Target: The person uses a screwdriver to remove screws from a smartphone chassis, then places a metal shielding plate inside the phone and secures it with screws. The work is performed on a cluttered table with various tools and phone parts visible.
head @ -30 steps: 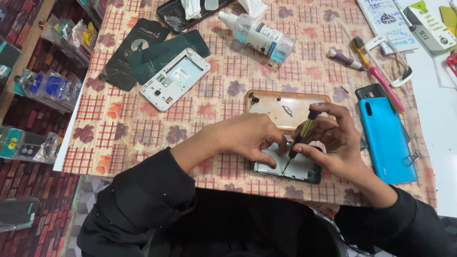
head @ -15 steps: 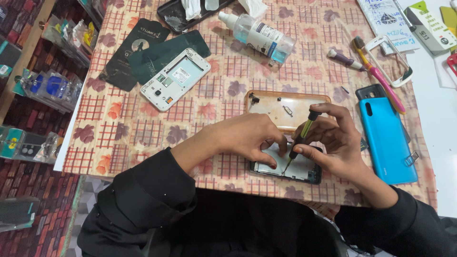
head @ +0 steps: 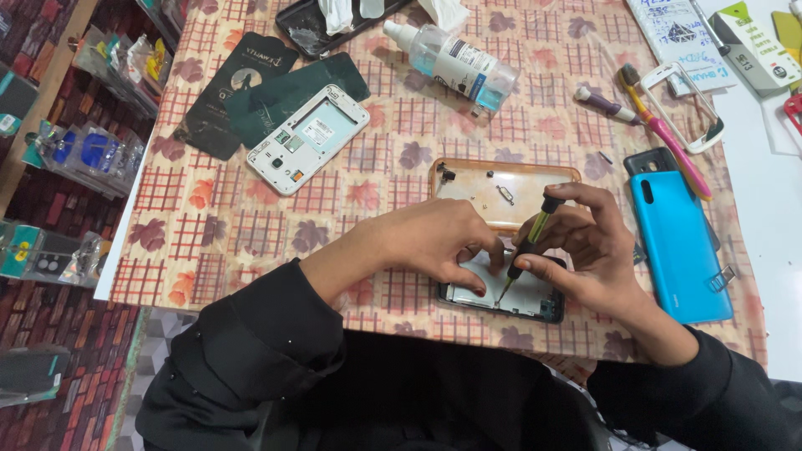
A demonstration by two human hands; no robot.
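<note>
- A worktop [head: 251,209] under a checked cloth with a leaf print; racks of small packaged goods stand off its left edge.
- An opened phone [head: 510,294] lies at the near edge, straight ahead of the person.
- The left hand [head: 434,242] presses down on the opened phone, fingertips pinned to its left part.
- The right hand [head: 585,250] has its grip clenched around a small screwdriver [head: 526,242], tilted, tip down on the phone's inside.
- Just beyond the phone lies an orange-rimmed clear case [head: 501,188] holding tiny parts.
- Right of the phone: a blue back cover [head: 677,242].
- Far left of it: a white phone frame [head: 307,138].
- Beyond the case: a spray bottle [head: 455,63], lying down.
</note>
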